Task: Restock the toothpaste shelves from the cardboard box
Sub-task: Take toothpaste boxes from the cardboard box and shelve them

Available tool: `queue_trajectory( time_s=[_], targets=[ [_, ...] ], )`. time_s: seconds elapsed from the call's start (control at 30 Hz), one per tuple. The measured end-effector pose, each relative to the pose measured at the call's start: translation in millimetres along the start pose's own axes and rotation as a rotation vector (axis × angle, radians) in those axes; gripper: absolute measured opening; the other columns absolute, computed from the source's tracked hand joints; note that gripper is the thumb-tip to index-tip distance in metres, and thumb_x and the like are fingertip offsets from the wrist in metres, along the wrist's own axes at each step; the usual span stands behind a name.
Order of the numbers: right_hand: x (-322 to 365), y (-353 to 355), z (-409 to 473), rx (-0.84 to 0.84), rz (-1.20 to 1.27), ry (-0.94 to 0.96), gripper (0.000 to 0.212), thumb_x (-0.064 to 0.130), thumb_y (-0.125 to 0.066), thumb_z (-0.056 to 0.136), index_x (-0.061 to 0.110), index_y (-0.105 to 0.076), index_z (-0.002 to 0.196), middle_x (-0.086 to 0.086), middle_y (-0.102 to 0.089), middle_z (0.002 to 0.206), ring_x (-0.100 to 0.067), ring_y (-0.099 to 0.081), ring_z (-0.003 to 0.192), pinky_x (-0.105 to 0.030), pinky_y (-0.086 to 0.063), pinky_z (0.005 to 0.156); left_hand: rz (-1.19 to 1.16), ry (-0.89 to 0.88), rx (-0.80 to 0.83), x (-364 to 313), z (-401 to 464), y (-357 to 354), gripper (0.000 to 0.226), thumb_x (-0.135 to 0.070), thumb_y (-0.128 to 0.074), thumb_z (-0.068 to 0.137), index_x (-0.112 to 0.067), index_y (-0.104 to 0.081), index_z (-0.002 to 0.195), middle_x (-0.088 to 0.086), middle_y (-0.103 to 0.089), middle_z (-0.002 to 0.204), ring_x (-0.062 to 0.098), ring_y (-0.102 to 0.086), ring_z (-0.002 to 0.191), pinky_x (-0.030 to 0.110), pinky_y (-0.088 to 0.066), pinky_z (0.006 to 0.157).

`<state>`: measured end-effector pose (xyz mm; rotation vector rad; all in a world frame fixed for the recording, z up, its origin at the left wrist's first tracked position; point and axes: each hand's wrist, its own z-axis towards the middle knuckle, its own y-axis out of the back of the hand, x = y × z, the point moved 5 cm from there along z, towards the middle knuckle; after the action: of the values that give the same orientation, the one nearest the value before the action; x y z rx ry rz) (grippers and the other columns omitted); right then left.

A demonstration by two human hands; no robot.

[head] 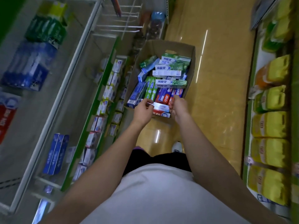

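Both hands (pixel 143 109) (pixel 178 107) grip a glossy rectangular toothpaste carton (pixel 161 109); cardboard box (pixel 168 47) below.

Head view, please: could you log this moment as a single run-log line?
phase: picking from cardboard box | left hand: pinches red-and-white toothpaste carton | right hand: grips same carton's other end | shelves: to the left

A shop aisle; stocked shelves (pixel 90 88), seemingly toothpaste, both sides.
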<state>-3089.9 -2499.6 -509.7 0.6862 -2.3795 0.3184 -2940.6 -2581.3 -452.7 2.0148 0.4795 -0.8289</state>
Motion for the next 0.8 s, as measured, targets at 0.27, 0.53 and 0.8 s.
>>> queue_trajectory(
  time_s=[0.27,0.53,0.8],
  targets=[
    [19,-19,53,0.062,0.014,-0.147,0.064,0.054,-0.041,0.104,0.001,-0.052,0.139,-0.010,-0.059,0.136,-0.025,-0.058,0.121,-0.038,-0.052,0.097,-0.465,0.314,0.108,1,80,-16,0.016,-0.022,-0.051,0.104,-0.009,-0.060,0.106,0.011,-0.070,0.099,0.028,-0.069,0.089,0.034,-0.057,0.070],
    [46,-39,97,-0.015,0.041,-0.230,0.070,0.061,-0.034,0.103,0.001,-0.054,0.133,-0.015,-0.063,0.126,-0.024,-0.062,0.107,-0.042,-0.050,0.102,-0.729,0.683,0.324,7,172,-44,0.036,-0.039,-0.042,0.107,-0.010,-0.059,0.097,0.013,-0.067,0.108,0.021,-0.064,0.089,0.033,-0.053,0.092],
    [19,-60,145,-0.088,0.028,-0.397,0.054,0.059,-0.036,0.104,0.012,-0.055,0.123,-0.002,-0.066,0.094,-0.013,-0.063,0.084,-0.031,-0.048,0.080,-0.444,0.838,0.445,42,225,-66,0.032,-0.041,-0.046,0.105,-0.014,-0.060,0.095,0.002,-0.063,0.091,0.015,-0.056,0.080,0.029,-0.050,0.073]
  ],
)
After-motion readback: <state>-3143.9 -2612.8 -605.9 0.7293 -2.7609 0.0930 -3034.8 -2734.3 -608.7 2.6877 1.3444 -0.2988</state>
